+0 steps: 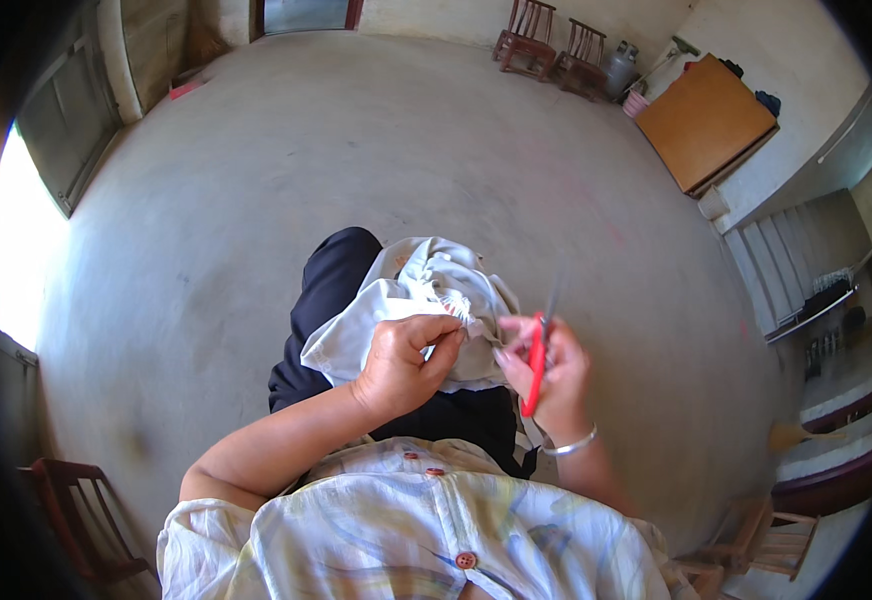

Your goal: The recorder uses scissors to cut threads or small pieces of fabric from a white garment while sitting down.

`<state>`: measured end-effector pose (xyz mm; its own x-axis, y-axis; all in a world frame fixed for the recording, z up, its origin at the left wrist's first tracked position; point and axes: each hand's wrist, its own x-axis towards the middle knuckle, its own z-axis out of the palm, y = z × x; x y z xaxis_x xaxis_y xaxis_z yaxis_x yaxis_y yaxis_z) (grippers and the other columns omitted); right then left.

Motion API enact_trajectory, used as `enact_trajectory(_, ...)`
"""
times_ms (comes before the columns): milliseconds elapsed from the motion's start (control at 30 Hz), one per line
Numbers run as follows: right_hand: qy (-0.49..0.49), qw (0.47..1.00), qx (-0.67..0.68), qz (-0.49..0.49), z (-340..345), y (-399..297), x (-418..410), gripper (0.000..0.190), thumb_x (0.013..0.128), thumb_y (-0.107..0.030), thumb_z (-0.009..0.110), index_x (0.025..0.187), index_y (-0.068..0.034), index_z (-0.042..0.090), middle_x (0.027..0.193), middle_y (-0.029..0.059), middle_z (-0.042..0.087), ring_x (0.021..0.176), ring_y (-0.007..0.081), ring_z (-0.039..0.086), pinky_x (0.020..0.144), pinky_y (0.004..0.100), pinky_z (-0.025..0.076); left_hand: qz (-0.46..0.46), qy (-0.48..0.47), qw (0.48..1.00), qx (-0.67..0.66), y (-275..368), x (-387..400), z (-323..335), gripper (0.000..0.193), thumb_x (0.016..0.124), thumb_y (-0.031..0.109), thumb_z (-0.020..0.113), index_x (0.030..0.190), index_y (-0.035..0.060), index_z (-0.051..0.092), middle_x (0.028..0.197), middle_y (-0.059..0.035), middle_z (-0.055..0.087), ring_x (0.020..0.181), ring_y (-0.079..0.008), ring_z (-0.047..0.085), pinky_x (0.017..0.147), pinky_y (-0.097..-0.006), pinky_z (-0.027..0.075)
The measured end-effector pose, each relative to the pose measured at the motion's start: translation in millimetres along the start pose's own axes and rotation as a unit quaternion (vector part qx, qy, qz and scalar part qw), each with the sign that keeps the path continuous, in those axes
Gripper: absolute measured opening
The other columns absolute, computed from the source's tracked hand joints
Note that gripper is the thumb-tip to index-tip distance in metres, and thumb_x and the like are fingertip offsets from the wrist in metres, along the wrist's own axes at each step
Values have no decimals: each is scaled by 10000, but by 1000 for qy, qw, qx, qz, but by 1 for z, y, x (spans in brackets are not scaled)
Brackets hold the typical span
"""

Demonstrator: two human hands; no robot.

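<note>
A pale grey-white cloth garment [353,330] lies bunched across my lap, over dark trousers [335,262]. My left hand [413,360] pinches a gathered bit of the cloth between thumb and fingertips. White threads or a frayed edge [457,304] show just beyond those fingertips. In my right hand [556,375] is a pair of scissors with red handles [536,367], blades pointing up and away from me. The blades are blurred, so whether they are apart is unclear. My right thumb and index finger reach towards the cloth's right side; contact there is hard to make out.
Bare concrete floor [256,150] surrounds me. Two wooden chairs [526,41] and a gas cylinder [620,67] stand by the far wall. A brown board [706,124] leans at the right. Another wooden chair [83,517] is at lower left, and wooden stools [751,536] are at lower right.
</note>
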<state>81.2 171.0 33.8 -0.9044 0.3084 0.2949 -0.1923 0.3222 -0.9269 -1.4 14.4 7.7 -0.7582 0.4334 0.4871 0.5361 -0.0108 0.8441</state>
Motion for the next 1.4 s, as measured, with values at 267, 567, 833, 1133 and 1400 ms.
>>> enact_trajectory(267, 20, 993, -77, -83, 15, 2, 26, 212, 709, 76, 620, 852, -23, 499, 785, 38, 598, 674, 68, 553, 630, 207, 466, -126, -33, 967, -221, -19, -6, 6, 110, 832, 57, 597, 871, -39, 634, 737, -69, 650, 692, -109, 611, 627, -255, 495)
enact_trajectory(567, -146, 977, 17, 157, -11, -7, -2, 131, 733, -28, 667, 805, -10, 560, 724, -12, 549, 621, 46, 501, 571, 194, 420, -177, -5, 920, -350, -18, -1, -2, 160, 881, 58, 549, 988, -55, 584, 905, -96, 635, 820, -157, 619, 777, -308, 527)
enact_trajectory(833, -133, 977, -156, 61, -5, 2, -29, 260, 704, -132, 743, 839, 38, 600, 685, 33, 556, 609, 71, 499, 561, 231, 423, -144, 18, 950, -278, -14, 1, -2, 159, 873, 50, 562, 989, -54, 592, 848, -83, 641, 771, -131, 616, 730, -275, 521)
enact_trajectory(1133, -101, 958, -266, -33, -5, -3, -26, 307, 683, -227, 739, 692, 3, 536, 592, 149, 520, 502, 302, 524, 483, 355, 413, -108, 67, 968, -219, -18, -3, 4, 112, 844, 28, 596, 922, -47, 620, 777, -52, 639, 723, -82, 582, 651, -220, 481)
enact_trajectory(1400, -98, 943, -315, -49, -8, -9, -24, 307, 683, -254, 736, 718, -4, 561, 617, 146, 543, 539, 316, 554, 504, 374, 437, -24, 98, 993, -66, -17, -3, 1, 83, 796, 32, 633, 855, -26, 639, 670, -90, 635, 610, -87, 580, 558, -230, 460)
